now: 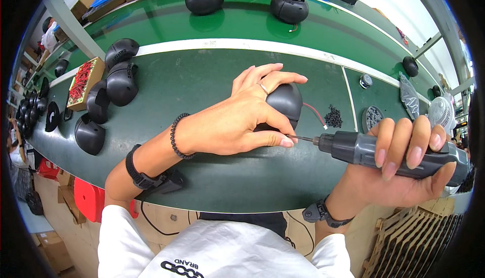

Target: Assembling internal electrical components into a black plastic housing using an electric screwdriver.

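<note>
My left hand [247, 111] is closed over a black rounded plastic housing [288, 101], its fingers lying across the far side. The left thumb and forefinger come together at the housing's near right edge, by the tip of a thin driver bit. A red cable [316, 112] with a white plug runs out of the housing to the right. In my right hand [409, 152] is a dark grey electric screwdriver [353, 147], held level with its bit pointing left at my left fingertips. Whether a screw sits on the bit is hidden by the thumb.
Right of the housing lie a pile of black screws [333, 117], a round dish of screws [373, 117] and a small cylindrical part [366, 80]. Several black curved shells [122, 82] and a box of red wires [83, 84] stand left. Beyond runs a green conveyor [242, 13] carrying housings.
</note>
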